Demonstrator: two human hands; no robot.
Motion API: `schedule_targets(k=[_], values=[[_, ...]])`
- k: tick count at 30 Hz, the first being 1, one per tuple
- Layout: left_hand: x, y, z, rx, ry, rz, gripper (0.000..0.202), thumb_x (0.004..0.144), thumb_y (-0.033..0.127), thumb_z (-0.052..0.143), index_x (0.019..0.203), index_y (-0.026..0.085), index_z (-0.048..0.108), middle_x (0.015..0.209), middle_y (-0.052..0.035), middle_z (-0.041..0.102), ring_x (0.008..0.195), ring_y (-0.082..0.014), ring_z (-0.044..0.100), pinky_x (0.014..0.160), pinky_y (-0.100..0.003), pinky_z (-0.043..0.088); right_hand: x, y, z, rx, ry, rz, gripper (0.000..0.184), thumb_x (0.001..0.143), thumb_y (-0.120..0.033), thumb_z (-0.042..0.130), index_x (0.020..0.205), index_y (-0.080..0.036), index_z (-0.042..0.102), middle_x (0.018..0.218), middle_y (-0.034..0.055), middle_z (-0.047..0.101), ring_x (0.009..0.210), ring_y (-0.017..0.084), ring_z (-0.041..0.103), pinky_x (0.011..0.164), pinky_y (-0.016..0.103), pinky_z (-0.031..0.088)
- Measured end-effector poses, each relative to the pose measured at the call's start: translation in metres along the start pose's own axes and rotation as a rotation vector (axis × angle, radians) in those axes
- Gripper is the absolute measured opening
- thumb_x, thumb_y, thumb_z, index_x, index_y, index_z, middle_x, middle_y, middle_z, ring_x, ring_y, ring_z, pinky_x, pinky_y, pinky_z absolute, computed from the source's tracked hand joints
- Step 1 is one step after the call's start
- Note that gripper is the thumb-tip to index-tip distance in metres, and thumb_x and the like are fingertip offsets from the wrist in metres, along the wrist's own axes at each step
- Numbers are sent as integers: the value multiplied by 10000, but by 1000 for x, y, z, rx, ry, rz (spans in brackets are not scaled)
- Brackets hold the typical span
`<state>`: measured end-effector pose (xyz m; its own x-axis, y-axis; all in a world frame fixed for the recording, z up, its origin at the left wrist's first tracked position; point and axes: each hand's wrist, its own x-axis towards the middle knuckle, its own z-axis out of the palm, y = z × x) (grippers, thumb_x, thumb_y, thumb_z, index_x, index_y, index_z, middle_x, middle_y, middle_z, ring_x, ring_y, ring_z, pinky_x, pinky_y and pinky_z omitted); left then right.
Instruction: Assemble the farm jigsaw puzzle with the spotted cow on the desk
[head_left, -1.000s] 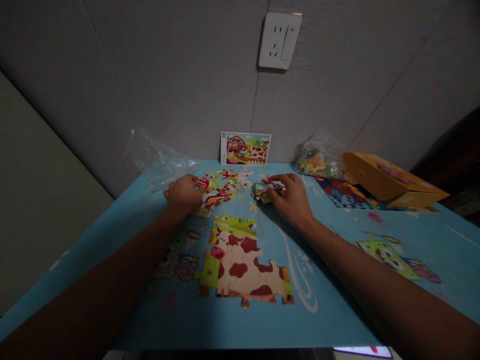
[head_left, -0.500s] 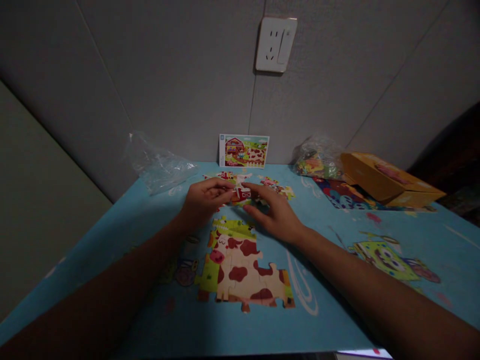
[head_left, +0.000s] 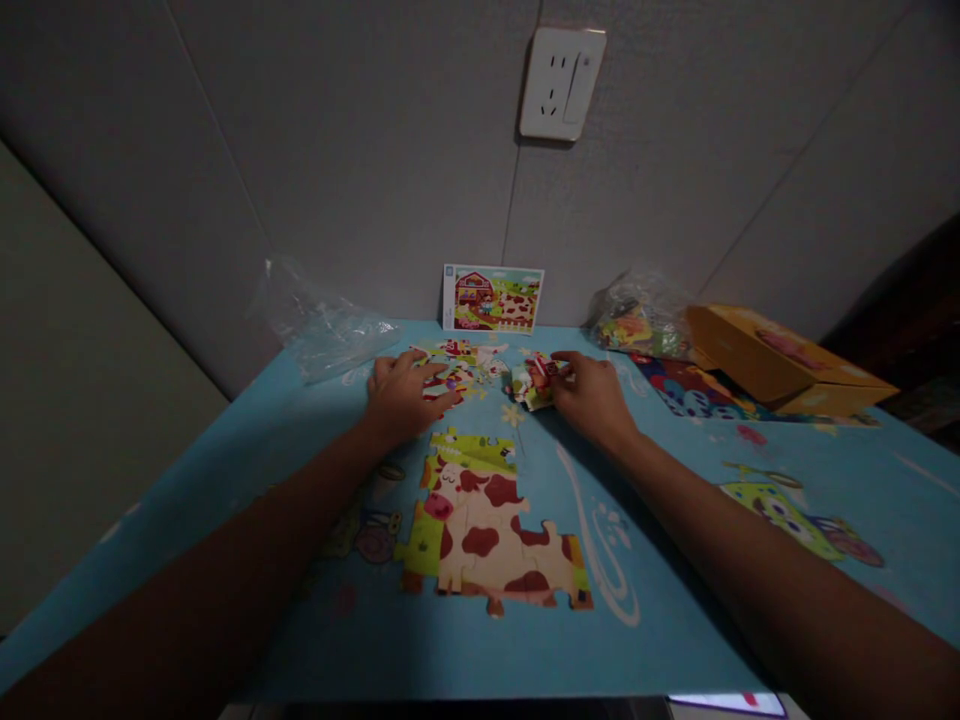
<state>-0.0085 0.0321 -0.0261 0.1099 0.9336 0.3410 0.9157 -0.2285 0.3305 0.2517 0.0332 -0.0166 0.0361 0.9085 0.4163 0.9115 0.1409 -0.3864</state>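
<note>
Currently, in the head view, the left hand [head_left: 401,398] lies flat, fingers spread, on loose colourful cardboard jigsaw pieces [head_left: 459,362] at the far side of the blue cartoon-printed table mat [head_left: 675,520]. Right hand [head_left: 594,395] pinches a small cluster of joined red-and-green pieces [head_left: 534,382], resting on the mat. Nearer, an assembled brown-spotted cow puzzle section [head_left: 487,530] lies untouched.

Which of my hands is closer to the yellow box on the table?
Right. Your right hand rests at the loose pieces just left of the yellow box, with a bag between; your left hand is farther off, beyond those pieces.
</note>
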Motion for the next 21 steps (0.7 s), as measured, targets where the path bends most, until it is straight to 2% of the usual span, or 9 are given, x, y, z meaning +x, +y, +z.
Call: schedule_targets(k=[3,8,11,16,21], values=[[-4,4,-1,46,-86,1,521,756,570,663,1237,369,653,1441,-58,501,1261,-409,397,990,-567,346,-2,-1,2,-64,48,-7,408,841,-259,521,1217,-164,647,1093,180,636,1042,337,536,890,461,410],[-1,3,-4,82,-65,-13,467,814,506,630,1224,284,658,1351,-76,572,1210,-364,456,973,-538,376,-5,-4,0,-65,34,-30,387,841,-291,544,1188,-172,670,1069,176,613,1029,337,528,867,446,419],[2,1,-6,96,-67,-84,441,821,424,637,1235,274,652,1291,-85,596,1191,-358,467,964,-526,388,-5,-6,-1,-67,31,-36,380,841,-272,549,1188,-173,670,1073,172,607,1042,335,525,871,437,418],[1,0,-7,105,-99,-91,404,889,261,500,1245,383,647,1312,-82,549,1198,-347,448,956,-530,370,-6,-7,-1,-73,22,-37,356,857,-270,552,1178,-182,679,1081,169,606,1052,336,526,880,440,419],[-1,2,-5,114,-84,-82,347,867,421,562,1185,370,694,1302,-114,534,1222,-379,414,956,-542,359,-6,-6,0,-67,23,-52,348,858,-296,566,1160,-172,687,1078,172,611,1039,338,532,869,447,429]])
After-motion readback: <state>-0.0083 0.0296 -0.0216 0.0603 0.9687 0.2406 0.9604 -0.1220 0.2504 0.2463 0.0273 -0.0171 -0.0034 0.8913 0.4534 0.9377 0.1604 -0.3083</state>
